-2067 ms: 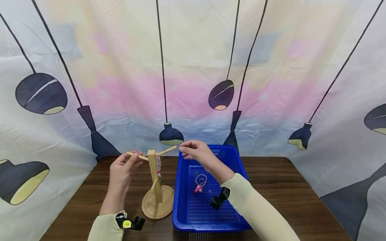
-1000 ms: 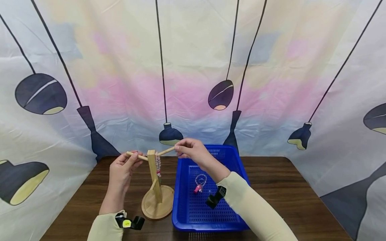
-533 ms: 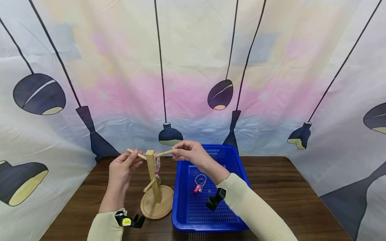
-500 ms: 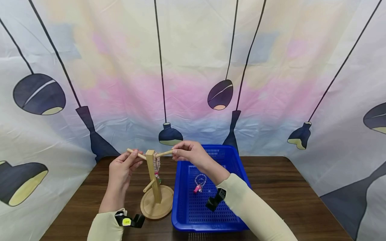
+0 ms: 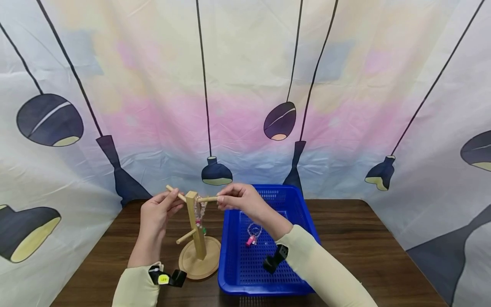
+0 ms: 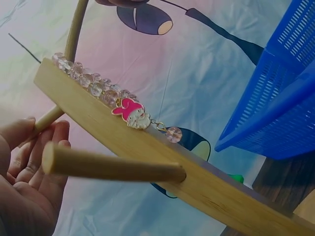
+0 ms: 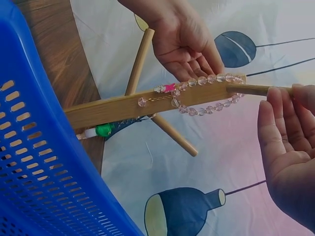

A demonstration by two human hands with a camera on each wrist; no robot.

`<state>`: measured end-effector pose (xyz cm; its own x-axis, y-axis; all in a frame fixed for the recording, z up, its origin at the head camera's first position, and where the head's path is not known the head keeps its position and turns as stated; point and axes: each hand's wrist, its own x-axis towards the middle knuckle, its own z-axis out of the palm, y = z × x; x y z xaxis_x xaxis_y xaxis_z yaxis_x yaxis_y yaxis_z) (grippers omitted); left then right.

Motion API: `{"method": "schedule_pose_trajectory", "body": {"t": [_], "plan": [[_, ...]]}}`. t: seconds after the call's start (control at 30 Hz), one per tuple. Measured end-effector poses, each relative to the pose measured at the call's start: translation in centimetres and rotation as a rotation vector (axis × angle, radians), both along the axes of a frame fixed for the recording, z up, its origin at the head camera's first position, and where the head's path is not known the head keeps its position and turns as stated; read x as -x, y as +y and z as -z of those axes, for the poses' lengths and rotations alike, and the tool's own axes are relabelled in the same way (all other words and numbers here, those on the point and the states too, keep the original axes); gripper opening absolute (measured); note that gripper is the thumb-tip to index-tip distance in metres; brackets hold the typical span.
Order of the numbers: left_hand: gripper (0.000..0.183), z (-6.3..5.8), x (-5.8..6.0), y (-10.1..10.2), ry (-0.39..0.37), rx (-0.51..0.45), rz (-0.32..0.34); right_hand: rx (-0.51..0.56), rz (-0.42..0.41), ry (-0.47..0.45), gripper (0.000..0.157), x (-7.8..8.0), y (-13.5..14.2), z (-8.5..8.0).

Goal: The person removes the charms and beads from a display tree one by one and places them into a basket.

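A wooden bracelet stand with a round base and crosswise pegs stands left of a blue basket. My left hand pinches the stand's upper left peg, while my right hand pinches the tip of the upper right peg. From that right peg hangs a bracelet of clear pink beads, close to the post, with a pink-hooded character charm. Behind the post, a green piece shows lower down, mostly hidden in the head view. Another beaded bracelet with a pink charm lies in the basket.
The stand and basket sit on a dark wood table, the basket very near the stand's base. A lower peg juts out left toward me. Behind the table hangs a cloth printed with lamps.
My right hand has come onto the right peg's tip. Then the stand has turned: the right peg swung toward me, the left peg away, and the lower peg swung out left.
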<state>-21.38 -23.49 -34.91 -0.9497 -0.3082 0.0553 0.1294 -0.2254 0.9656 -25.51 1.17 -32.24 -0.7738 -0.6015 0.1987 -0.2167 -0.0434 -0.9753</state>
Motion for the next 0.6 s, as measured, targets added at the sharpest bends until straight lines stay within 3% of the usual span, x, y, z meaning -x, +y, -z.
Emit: {"method": "schedule_pose_trajectory", "body": {"t": [0.33,0.6], "plan": [[0.026,-0.3,0.4,0.5,-0.055,0.124,-0.034,0.020,-0.071,0.035,0.023,-1.3,-0.7,0.3],[0.022,-0.8,0.9,1.0,-0.085,0.152,-0.015,0.033,-0.073,0.029,0.021,-2.6,-1.8,0.2]]}}
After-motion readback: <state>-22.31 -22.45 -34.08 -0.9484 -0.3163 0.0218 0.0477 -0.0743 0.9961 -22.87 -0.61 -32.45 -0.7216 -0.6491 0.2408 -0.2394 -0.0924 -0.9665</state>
